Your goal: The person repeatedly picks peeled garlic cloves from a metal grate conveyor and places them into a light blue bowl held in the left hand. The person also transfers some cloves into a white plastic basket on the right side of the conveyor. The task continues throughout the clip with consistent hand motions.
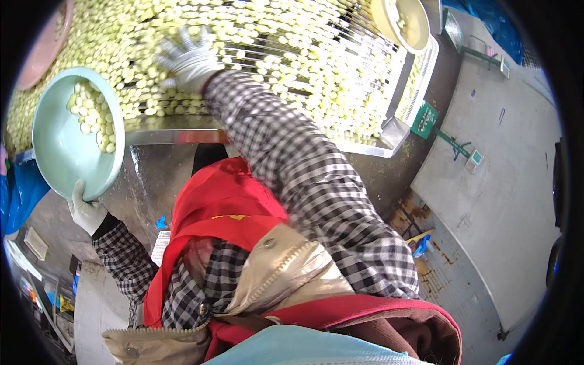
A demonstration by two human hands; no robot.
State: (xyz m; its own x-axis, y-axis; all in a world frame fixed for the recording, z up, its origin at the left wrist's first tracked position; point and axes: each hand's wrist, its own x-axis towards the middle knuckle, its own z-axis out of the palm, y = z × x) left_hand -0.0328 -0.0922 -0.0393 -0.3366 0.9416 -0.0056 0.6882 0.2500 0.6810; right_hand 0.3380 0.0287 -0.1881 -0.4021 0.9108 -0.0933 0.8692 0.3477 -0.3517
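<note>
My left hand (87, 212), in a white glove, grips the lower rim of a pale green plastic basin (61, 137). The basin is tilted, with a small heap of pale green beans (93, 114) along its right inner side. Over a sorting bed of metal bars (248, 52) reaches my right hand (189, 61), also gloved and blurred. Its fingers are spread on or just above the many loose beans (137, 41) covering the bed; I see nothing held in it. The bed's metal front edge (173, 137) runs below both beans and forearm.
A yellow basin (419, 39) stands at the bed's far right, near a white slotted tray (429, 59). A pink basin (43, 50) is at the upper left. Blue plastic sheeting (23, 196) hangs at left. A grey table (492, 182) lies to the right, with a green-armed device (456, 146) beside it.
</note>
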